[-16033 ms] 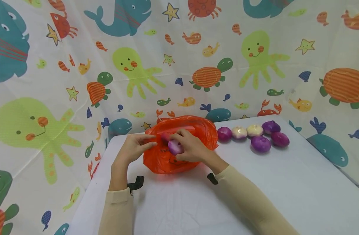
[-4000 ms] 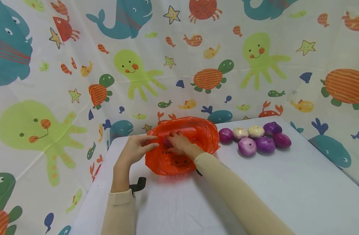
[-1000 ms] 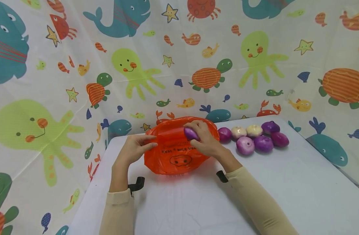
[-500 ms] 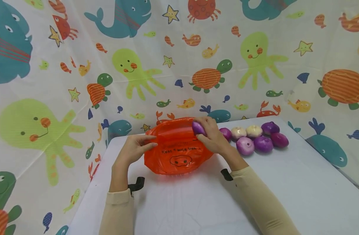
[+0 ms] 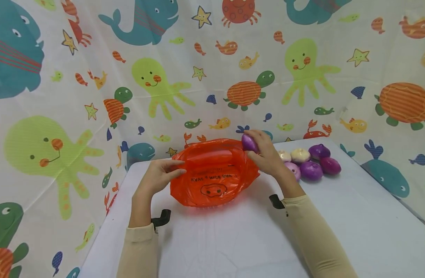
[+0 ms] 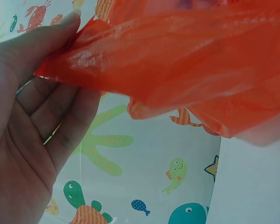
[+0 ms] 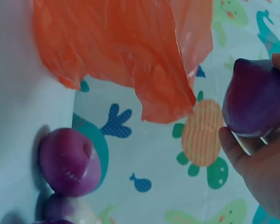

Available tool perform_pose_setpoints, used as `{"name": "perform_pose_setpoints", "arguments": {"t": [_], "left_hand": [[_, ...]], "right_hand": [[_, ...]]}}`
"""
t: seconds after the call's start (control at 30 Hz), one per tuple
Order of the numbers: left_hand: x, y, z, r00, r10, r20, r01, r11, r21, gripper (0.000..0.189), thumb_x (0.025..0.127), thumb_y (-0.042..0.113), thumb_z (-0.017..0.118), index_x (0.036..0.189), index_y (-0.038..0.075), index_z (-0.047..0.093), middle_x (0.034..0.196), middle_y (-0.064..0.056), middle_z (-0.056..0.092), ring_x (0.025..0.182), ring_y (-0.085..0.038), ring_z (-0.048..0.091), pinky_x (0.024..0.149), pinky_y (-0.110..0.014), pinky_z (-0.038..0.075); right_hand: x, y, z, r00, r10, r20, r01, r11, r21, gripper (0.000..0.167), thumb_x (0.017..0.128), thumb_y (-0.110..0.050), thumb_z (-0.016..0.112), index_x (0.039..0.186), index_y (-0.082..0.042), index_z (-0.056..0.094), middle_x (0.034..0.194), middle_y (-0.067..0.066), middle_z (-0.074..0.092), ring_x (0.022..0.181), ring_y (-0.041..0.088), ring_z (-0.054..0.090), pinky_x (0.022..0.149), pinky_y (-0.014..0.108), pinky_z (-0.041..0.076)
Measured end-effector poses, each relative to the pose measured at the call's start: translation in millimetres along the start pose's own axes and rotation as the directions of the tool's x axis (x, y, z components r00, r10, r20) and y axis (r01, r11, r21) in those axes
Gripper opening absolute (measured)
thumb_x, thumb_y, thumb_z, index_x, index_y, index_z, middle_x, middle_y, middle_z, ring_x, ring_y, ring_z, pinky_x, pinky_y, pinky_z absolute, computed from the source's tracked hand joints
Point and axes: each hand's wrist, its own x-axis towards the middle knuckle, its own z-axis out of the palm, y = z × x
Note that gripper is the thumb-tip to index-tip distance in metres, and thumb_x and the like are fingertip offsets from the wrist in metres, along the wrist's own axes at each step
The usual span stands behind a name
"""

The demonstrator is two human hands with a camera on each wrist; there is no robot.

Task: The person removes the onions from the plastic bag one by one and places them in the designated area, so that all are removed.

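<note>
My left hand [image 5: 156, 179] pinches the left edge of a red plastic bag [image 5: 214, 199], whose mouth gapes toward me. In the left wrist view the bag's thin rim [image 6: 107, 70] runs between thumb and fingers. My right hand [image 5: 268, 156] grips a shiny purple onion [image 5: 249, 143] above the bag's right rim. Its pointed tip shows in the right wrist view, where the onion [image 7: 256, 100] is apart from the bag [image 7: 112, 37]. To the right lies a cluster of onions, purple [image 5: 311, 171] and whitish [image 5: 300, 155]; my right hand hides its left end.
One purple onion [image 7: 70, 161] of the cluster shows on the table in the right wrist view. The white table [image 5: 212, 247] ends at a curtain [image 5: 205, 88] printed with sea animals, which hangs close behind the bag and along the left side.
Over the last second my right hand has carried the purple onion from over the bag's mouth rightward to its right rim. Earlier, a pale purple onion joined the cluster. The left hand stays put.
</note>
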Motion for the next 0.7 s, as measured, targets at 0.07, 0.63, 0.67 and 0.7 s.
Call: {"name": "perform_pose_setpoints", "arguments": {"t": [0.07, 0.63, 0.67, 0.7], "left_hand": [[0.2, 0.1, 0.0, 1.0, 0.001, 0.0, -0.001, 1.0, -0.002, 0.035, 0.095, 0.03, 0.078, 0.127, 0.016, 0.076, 0.108, -0.004, 0.078, 0.091, -0.021, 0.072, 0.084, -0.037, 0.065], [1.9, 0.5, -0.1, 1.0, -0.006, 0.001, 0.006, 1.0, 0.005, 0.033, 0.094, 0.029, 0.079, 0.125, 0.017, 0.077, 0.105, -0.003, 0.079, 0.088, -0.02, 0.072, 0.081, -0.032, 0.064], [2.0, 0.5, -0.1, 1.0, -0.006, 0.001, 0.006, 1.0, 0.005, 0.033, 0.094, 0.029, 0.079, 0.125, 0.017, 0.077, 0.105, -0.003, 0.079, 0.088, -0.02, 0.072, 0.081, -0.032, 0.064], [2.2, 0.5, -0.1, 1.0, -0.005, 0.001, 0.005, 1.0, 0.005, 0.033, 0.094, 0.029, 0.079, 0.125, 0.017, 0.077, 0.104, -0.003, 0.079, 0.087, -0.02, 0.072, 0.08, -0.032, 0.064]], "right_hand": [[-0.4, 2.2, -4.1, 1.0, 0.006, 0.012, -0.006, 1.0, -0.002, 0.062, 0.092, -0.015, 0.063, 0.152, -0.018, 0.048, 0.155, 0.016, 0.042, 0.134, 0.039, 0.045, 0.101, 0.066, 0.052], [-9.8, 21.9, -42.2, 0.961, 0.179, 0.211, -0.176, 0.984, -0.033, 0.065, 0.094, -0.014, 0.073, 0.154, -0.02, 0.046, 0.159, 0.012, 0.043, 0.146, 0.039, 0.04, 0.115, 0.071, 0.037], [-10.4, 23.0, -44.2, 0.958, 0.186, 0.216, -0.181, 0.983, -0.04, 0.065, 0.095, -0.014, 0.073, 0.154, -0.019, 0.046, 0.159, 0.013, 0.043, 0.146, 0.039, 0.04, 0.115, 0.071, 0.037], [-10.9, 24.1, -46.2, 0.956, 0.191, 0.222, -0.186, 0.982, -0.044, 0.065, 0.095, -0.014, 0.073, 0.154, -0.018, 0.046, 0.159, 0.013, 0.043, 0.146, 0.04, 0.04, 0.115, 0.071, 0.036]]}}
